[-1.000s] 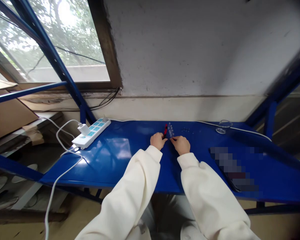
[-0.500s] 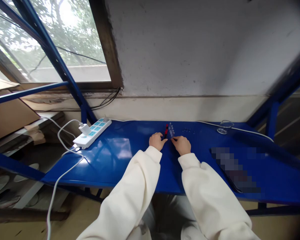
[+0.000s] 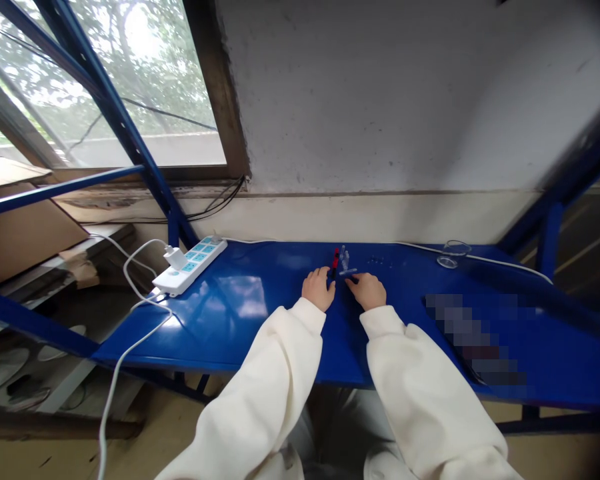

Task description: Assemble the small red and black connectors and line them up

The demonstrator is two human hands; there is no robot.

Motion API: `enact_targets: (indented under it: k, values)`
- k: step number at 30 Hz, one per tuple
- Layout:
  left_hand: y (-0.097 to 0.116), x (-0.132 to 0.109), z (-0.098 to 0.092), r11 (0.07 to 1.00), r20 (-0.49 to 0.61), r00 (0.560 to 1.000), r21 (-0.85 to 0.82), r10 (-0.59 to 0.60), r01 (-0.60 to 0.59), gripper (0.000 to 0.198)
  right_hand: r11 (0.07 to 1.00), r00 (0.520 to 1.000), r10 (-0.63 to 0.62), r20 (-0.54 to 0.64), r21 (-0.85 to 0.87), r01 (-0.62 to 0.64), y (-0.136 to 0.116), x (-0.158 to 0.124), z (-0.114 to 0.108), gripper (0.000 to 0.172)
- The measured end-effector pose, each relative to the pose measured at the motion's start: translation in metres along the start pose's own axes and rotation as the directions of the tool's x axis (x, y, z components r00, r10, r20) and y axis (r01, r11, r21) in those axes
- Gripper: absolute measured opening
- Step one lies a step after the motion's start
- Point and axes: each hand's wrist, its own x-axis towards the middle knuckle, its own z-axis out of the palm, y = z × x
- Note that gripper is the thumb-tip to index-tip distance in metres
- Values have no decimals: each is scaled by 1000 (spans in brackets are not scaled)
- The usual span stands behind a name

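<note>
My right hand (image 3: 370,291) has its thumb and index finger brought together at a small clear plastic tube (image 3: 348,272), which lies crosswise at the fingertips. Just beyond it is a cluster of similar clear pieces (image 3: 345,257), too small to make out singly. My left hand (image 3: 319,289) rests on the blue tabletop with fingers spread, its thumb and fingertips close to a slim red and black pen-like item (image 3: 335,260). Whether the left fingers touch that item I cannot tell.
A white power strip (image 3: 195,267) with a plugged-in adapter (image 3: 175,257) sits at the left of the blue table (image 3: 275,340). Tiny clear bits (image 3: 377,260) lie right of the cluster. A round clear dish (image 3: 447,263) stands farther right, near a blurred dark flat object (image 3: 473,340).
The clear pieces stood in a slanted row; now one lies crosswise at my right fingertips. My left fingers have spread a little. The whole view has shifted slightly.
</note>
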Motion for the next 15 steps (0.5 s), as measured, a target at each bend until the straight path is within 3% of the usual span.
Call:
enact_targets:
  k: [15]
  values:
    - [4,0,0,983,83,995,171,60,-74,42,1000,998,17,-56,8,-16,-2,-4,-7,29]
